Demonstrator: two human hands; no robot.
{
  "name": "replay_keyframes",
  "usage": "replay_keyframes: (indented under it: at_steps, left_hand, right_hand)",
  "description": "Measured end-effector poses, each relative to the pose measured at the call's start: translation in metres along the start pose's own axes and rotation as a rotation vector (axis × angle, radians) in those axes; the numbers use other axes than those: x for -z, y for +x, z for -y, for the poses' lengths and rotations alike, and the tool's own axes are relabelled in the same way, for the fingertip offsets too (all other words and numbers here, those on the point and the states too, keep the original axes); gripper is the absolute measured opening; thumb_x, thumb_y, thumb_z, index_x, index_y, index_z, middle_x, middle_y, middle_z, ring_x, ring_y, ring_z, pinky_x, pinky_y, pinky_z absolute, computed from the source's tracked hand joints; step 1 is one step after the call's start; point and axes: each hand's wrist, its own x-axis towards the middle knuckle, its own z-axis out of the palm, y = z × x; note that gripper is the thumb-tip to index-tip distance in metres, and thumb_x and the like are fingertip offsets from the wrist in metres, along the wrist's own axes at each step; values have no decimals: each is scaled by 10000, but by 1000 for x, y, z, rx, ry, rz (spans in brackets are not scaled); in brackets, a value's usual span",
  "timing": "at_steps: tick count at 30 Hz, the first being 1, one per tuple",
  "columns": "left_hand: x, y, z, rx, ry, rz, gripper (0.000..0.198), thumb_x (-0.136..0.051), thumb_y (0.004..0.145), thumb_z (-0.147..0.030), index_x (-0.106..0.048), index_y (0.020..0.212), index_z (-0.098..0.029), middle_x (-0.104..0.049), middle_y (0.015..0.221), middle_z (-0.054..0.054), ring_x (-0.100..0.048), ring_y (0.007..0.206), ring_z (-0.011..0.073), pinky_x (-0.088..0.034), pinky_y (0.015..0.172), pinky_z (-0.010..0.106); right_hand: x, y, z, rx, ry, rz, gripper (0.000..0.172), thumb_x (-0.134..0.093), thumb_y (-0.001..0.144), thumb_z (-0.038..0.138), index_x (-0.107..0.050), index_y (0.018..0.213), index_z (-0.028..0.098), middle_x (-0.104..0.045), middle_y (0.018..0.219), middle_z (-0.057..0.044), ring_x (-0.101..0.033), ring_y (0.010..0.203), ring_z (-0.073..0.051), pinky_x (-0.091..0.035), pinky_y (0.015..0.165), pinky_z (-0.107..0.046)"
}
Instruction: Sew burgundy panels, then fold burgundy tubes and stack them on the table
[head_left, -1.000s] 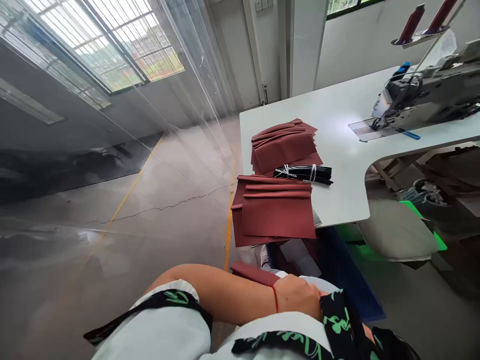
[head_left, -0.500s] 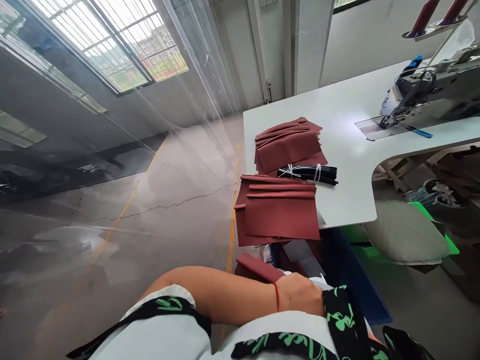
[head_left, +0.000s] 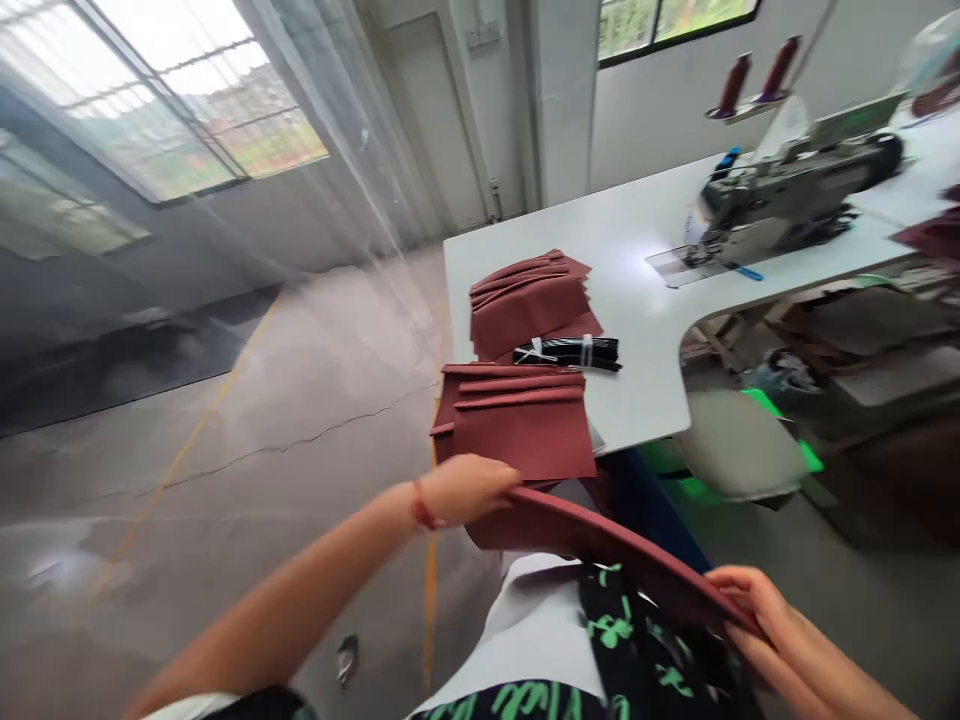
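A long maroon fabric panel stretches in front of my body, its upper edge folded. At its left end my left hand is closed on that edge, a red string round the wrist. My right hand grips the other end, thumb and fingers pinching it. Just beyond the left hand, a stack of maroon panels lies at the table's near corner, partly overhanging it. Behind it sit a tied bundle of black strips and a second fanned stack of maroon panels.
The white table carries a sewing machine with a blue-handled tool beside it and maroon thread spools above. A stool stands at the right, near a dark blue bin. Clear plastic sheeting hangs at left.
The maroon panel has come up from low by the bin and now spans both hands. My left hand moved left and up; my right hand came into view. The view shifted right.
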Motion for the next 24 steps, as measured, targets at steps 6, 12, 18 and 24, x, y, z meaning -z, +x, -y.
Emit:
replay_keyframes:
  at_steps: [6,12,18,24]
  left_hand:
    - [9,-15,76,-40,-509,73,386,-430,915,-447,-535,668,-169,-530,650,-6,-438,621,133,-358,600,216]
    - [-20,-9,87,-83,-737,335,449,-483,824,-567,-477,624,-165,-429,585,-22,-367,577,125,-313,541,227]
    - [-37,-3,-1,-163,-471,333,334,-381,918,-340,-572,1174,-244,-673,1046,20,-606,906,198,-465,779,251]
    - [-91,15,-58,-127,173,226,241,-455,883,-248,-627,1046,-206,-702,899,110,-673,662,252,-484,550,310]
  right_hand:
    - [35,29,-14,68,466,126,353,-551,872,532,-561,751,201,-522,627,33,-462,576,-123,-368,530,-239]
    - [11,44,-19,127,606,0,668,-414,679,887,-342,575,231,-330,498,70,-283,469,-91,-239,449,-239]
    - [-19,31,19,148,474,200,339,-533,859,511,-564,723,202,-557,634,22,-465,574,-114,-318,517,-226]
    - [-61,19,41,143,31,257,104,-507,783,293,-603,804,259,-472,576,44,-374,477,-116,-197,436,-258]
